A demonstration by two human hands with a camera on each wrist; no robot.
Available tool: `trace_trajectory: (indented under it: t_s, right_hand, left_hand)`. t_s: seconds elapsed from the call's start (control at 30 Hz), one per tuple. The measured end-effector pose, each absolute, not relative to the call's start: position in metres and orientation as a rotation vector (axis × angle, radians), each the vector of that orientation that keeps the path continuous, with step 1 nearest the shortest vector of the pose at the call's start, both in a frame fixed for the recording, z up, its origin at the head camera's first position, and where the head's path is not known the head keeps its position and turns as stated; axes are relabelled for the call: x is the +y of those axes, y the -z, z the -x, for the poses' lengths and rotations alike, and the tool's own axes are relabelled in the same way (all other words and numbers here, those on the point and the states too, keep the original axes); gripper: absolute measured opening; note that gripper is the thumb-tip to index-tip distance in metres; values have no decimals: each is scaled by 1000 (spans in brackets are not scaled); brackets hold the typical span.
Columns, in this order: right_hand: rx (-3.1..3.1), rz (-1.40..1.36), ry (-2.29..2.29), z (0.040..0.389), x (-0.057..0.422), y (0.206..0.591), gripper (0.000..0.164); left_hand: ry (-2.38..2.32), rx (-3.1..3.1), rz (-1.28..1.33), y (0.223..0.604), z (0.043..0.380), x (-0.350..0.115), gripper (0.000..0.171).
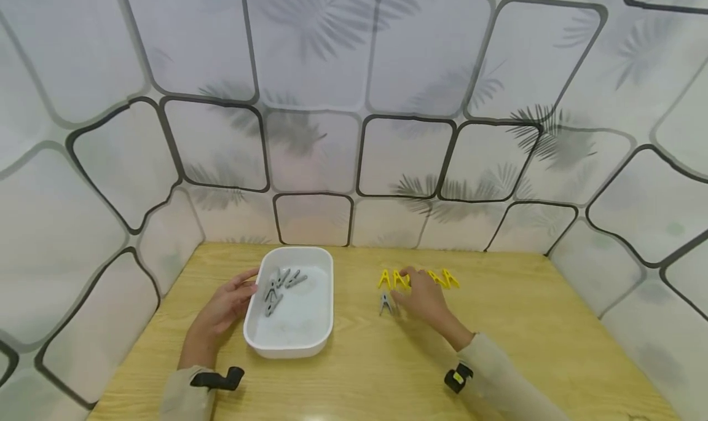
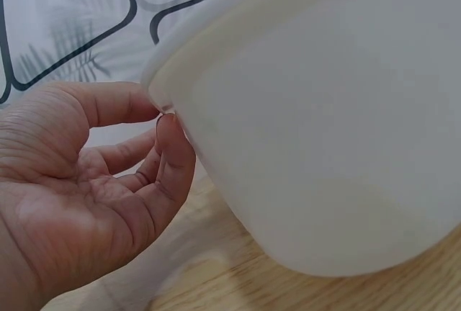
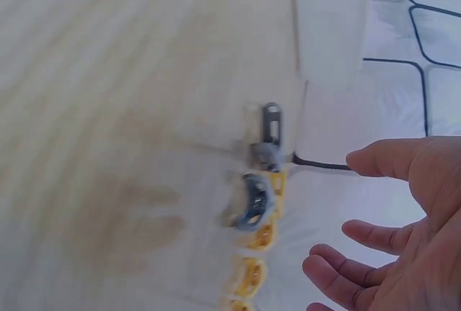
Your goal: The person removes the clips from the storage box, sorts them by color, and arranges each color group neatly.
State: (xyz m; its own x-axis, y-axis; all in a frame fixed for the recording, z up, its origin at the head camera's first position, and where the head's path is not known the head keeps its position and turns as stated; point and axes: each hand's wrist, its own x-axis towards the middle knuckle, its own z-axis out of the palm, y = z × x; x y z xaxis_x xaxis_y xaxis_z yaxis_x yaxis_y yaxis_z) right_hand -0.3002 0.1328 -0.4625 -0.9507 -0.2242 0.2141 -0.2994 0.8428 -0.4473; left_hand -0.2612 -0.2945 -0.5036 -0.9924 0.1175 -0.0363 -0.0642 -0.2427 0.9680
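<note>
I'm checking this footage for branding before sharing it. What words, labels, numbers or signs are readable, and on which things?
No readable text anywhere.
White rounded-rectangular plastic tub: no lettering shows.
Yellow clothespins and grey clothespins: too small or blurred for fine markings.
Black device on the right wrist: its yellow-green patch is too small to read.

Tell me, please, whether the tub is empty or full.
Partly filled: gray clips lie in the tub, with much of its floor bare.
</note>
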Motion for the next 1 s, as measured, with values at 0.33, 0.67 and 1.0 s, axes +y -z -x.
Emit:
trace_trajectory:
  t_s: [0.33, 0.67, 1.0]
  right_hand:
    - [-2749, -680, -1201, 311, 86, 424, 37]
    - [-2659, -1274, -1063, 327, 13, 407, 32]
    - [-2768, -1433, -726, 343, -28, 411, 33]
  left_hand:
    - [-2398, 1862, -90, 507, 265, -292, 42]
    - [-2406, 1821, -71, 511, 268, -288, 36]
    - [-2395, 1854, -45, 510, 266, -292, 47]
